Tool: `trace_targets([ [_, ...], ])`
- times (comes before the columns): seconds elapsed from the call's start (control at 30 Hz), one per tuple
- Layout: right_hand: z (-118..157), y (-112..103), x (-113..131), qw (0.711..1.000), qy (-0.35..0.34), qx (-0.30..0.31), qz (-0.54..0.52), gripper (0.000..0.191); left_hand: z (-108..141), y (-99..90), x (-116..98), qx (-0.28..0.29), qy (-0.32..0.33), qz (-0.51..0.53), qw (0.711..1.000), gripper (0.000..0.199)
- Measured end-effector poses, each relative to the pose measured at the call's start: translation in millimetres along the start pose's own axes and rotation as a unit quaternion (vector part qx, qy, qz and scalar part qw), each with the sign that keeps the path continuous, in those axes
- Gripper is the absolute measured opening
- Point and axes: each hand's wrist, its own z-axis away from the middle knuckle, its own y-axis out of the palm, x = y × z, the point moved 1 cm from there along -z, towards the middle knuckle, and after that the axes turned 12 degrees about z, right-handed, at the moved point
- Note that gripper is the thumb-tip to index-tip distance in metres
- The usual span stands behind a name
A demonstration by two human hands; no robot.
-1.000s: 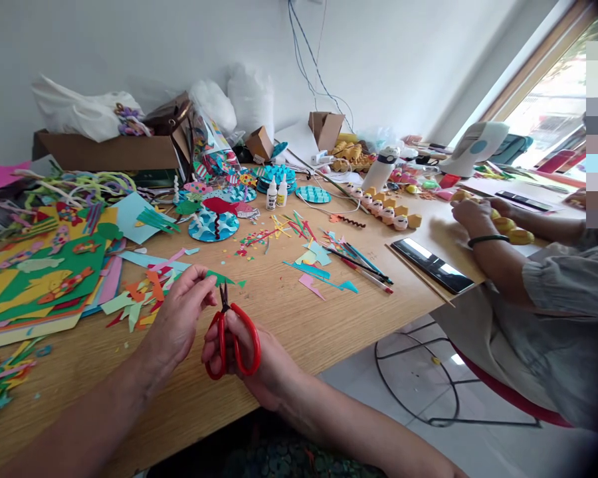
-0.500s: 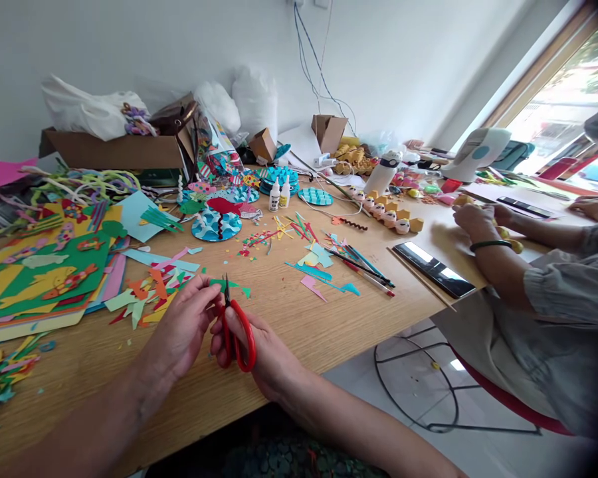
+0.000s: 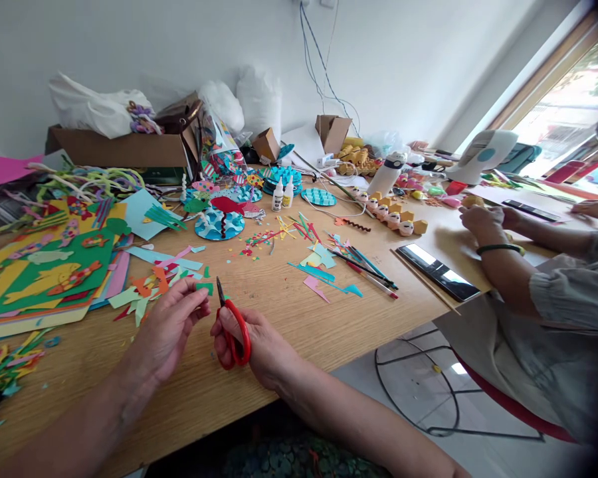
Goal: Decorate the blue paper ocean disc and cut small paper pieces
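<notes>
My left hand [image 3: 172, 318] pinches a small piece of green paper [image 3: 205, 288] above the wooden table [image 3: 299, 325]. Just to its right, my right hand [image 3: 252, 342] grips red-handled scissors [image 3: 241, 332], their dark blades pointing up and away from me, a little apart from the paper. Beyond my left hand lie coloured paper scraps [image 3: 138, 299]. A blue paper disc with a red fish [image 3: 228, 204] stands farther back, near two small glue bottles [image 3: 278, 196].
Coloured sheets [image 3: 54, 265] cover the table's left side. Pencils [image 3: 369, 269], a wooden stick [image 3: 426, 282] and a black phone [image 3: 436, 271] lie to the right. Another person's hands [image 3: 483, 222] work at the right edge. A cardboard box [image 3: 119, 149] stands behind.
The scissors have moved away from the green paper, and their blades now tilt left. The green piece at my left fingertips looks shorter. The view has shifted slightly.
</notes>
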Motion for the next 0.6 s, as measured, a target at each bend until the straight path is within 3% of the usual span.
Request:
trace_targets([
  [0.13, -1, -7, 9, 0.999, 0.013, 0.011, 0.034, 0.048, 1, -11.7, -7, -0.004, 0.001, -0.035, 0.999, 0.026],
  [0.2, 1, -10, 18, 0.997, -0.004, -0.012, 0.08, 0.041, 4, -12.4, -9, 0.003, -0.001, -0.042, 0.999, 0.026],
  [0.37, 2, -17, 36, 0.981, -0.092, -0.109, 0.129, 0.034, 13, 4.4, -6, 0.046, 0.003, -0.071, 0.996, 0.018],
  [0.6, 2, -25, 42, 0.972, -0.127, -0.121, 0.157, 0.029, 20, 24.2, 2, 0.095, 0.034, -0.129, 0.986, 0.009],
])
